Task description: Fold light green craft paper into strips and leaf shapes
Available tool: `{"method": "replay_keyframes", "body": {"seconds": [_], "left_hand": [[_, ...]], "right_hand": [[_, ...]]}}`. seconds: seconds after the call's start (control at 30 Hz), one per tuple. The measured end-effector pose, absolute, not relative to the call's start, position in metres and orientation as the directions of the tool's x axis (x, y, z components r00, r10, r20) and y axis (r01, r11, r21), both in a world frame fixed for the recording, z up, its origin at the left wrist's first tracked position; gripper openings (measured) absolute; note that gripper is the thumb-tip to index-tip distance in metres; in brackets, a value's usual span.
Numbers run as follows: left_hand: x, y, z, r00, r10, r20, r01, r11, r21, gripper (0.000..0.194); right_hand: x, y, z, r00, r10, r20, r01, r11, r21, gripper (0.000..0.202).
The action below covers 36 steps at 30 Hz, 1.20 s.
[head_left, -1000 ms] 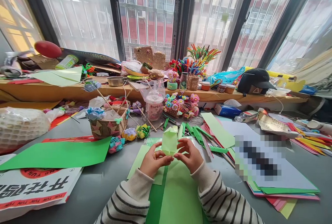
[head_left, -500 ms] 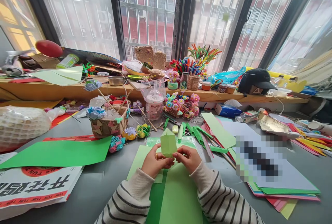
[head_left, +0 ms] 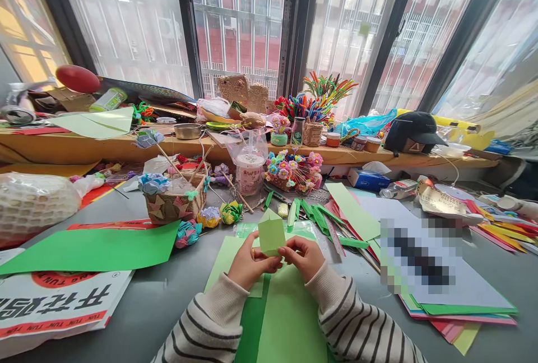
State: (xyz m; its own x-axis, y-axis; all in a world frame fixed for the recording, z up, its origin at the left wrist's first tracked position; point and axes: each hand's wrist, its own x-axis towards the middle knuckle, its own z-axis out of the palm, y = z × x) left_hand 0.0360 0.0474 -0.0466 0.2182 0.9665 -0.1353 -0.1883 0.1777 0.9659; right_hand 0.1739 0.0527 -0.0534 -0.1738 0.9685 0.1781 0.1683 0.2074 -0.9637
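Above a grey desk point(head_left: 191, 282) before a barred window point(head_left: 246, 32), holding up a small light-green piece of folded paper point(head_left: 272, 235) with a square front face and a pointed flap rising behind its top edge. Pinching its lower left side with the fingers of the left hand point(head_left: 249, 264), with the thumb near the bottom edge; pinching its lower right corner between thumb and fingertips of the right hand point(head_left: 306, 260), with other fingers curled and partly hidden. Dressed in a pale striped top point(head_left: 205, 326), with both sleeves reaching the wrists. Poised above a long light-green paper sheet point(head_left: 294, 315) overlapping a darker green sheet point(head_left: 249, 340). Facing narrow bright-green paper strips point(head_left: 321, 222) and a bunch of pink and blue flowers point(head_left: 283, 168). Flanked at left by a wide bright-green sheet point(head_left: 92, 248), at right by a white sheet point(head_left: 473, 282) atop coloured paper.
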Motion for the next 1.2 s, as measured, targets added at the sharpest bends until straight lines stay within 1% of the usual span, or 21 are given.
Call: {"method": "replay_keyframes", "body": {"seconds": [0.13,0.27,0.4,0.5,0.67,0.83,1.03,1.2], "left_hand": [[0.035,0.048,-0.044,0.217,0.961,-0.171,-0.181,0.212,0.960,0.067],[0.036,0.048,-0.041,0.204,0.958,-0.203,-0.120,0.230,0.966,0.065],[0.036,0.047,-0.040,0.210,0.961,-0.179,-0.087,0.201,0.976,0.069],[0.037,0.046,-0.040,0.198,0.969,-0.145,-0.065,0.161,0.985,0.067],[0.036,0.047,-0.040,0.224,0.970,-0.098,-0.044,0.110,0.993,0.062],[0.035,0.047,-0.038,0.256,0.959,-0.119,-0.002,0.124,0.992,0.059],[0.037,0.042,-0.035,0.334,0.936,-0.108,-0.002,0.116,0.993,0.054],[0.037,0.040,-0.035,0.388,0.907,-0.166,0.071,0.150,0.986,0.062]], "right_hand": [[0.173,0.052,-0.054,-0.170,0.968,0.187,0.165,0.215,-0.963,0.024],[0.171,0.050,-0.052,-0.176,0.967,0.184,0.213,0.220,-0.952,0.022],[0.170,0.049,-0.052,-0.128,0.968,0.217,0.256,0.244,-0.936,0.022],[0.170,0.049,-0.054,-0.086,0.964,0.253,0.276,0.267,-0.923,0.024],[0.170,0.049,-0.056,-0.104,0.960,0.258,0.264,0.277,-0.924,0.025],[0.167,0.047,-0.056,-0.108,0.954,0.279,0.271,0.298,-0.915,0.028],[0.169,0.048,-0.051,-0.170,0.944,0.284,0.268,0.322,-0.908,0.033],[0.172,0.048,-0.050,-0.317,0.925,0.209,0.266,0.299,-0.916,0.033]]}}
